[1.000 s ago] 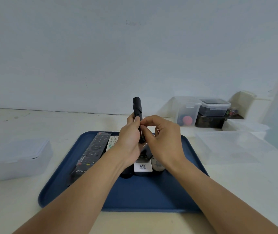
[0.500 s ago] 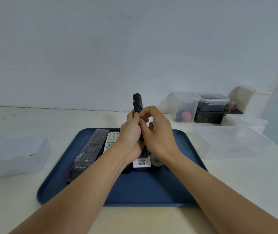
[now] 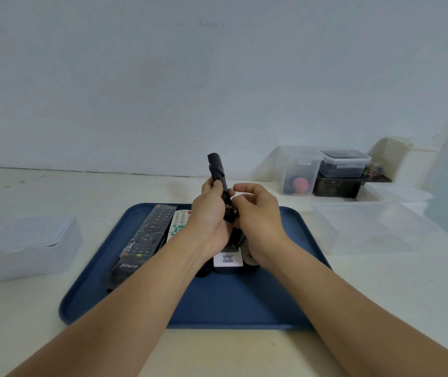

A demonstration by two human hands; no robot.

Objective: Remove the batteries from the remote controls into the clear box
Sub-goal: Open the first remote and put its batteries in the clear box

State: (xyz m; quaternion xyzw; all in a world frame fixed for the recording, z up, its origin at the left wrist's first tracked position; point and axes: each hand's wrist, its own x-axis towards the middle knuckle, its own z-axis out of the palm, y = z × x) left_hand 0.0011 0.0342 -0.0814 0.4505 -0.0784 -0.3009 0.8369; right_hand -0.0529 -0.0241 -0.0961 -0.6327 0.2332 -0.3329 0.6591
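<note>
Hands on the black remote

Head view: your left hand (image 3: 209, 219) grips the black remote (image 3: 218, 178) upright above the blue tray (image 3: 244, 303); your right hand (image 3: 258, 216) pinches its lower part; the clear box (image 3: 366, 227) sits on the counter (image 3: 27, 308), right of the tray.

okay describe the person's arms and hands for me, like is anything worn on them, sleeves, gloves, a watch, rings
Both forearms come in from the bottom edge bare: no sleeves show anywhere along them. The left hand and the right hand wear no gloves. Neither wrist carries a watch or a band, and no ring shows on the fingers that are in view. No markings or tape show on either arm.
</note>
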